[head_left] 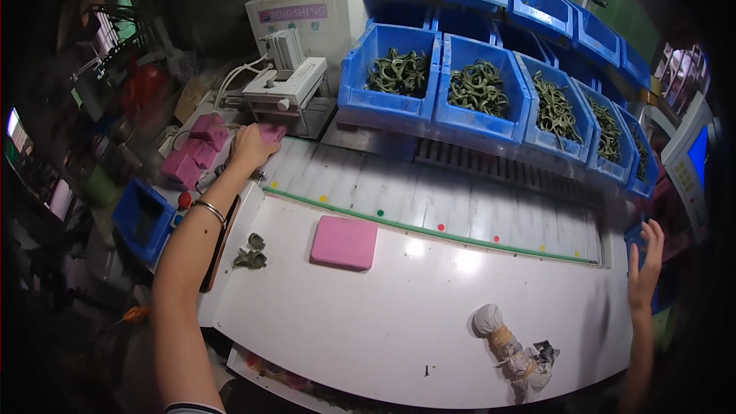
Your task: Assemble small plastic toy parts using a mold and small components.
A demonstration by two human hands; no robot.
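At the far left end of the white table, my left hand (251, 147) is closed at a pink block (271, 133), its fingers bent against it and partly hiding it. More pink blocks (188, 162) are piled just left of that hand. My right hand (646, 267) is raised at the table's right edge, fingers apart and holding nothing. Another pink block (344, 242) lies flat on the table between the hands. A few small dark green pieces (251, 253) sit left of it. Toward the front right lies a cloth-wrapped, taped bundle (512, 351).
Blue bins (479, 119) in rows stand at the back, several holding curled green pieces. A slatted strip with coloured dots (429, 192) runs below them. A white press-like device (287, 84) is at back left, a control panel (690, 169) at right, and a blue bin (143, 218) at left.
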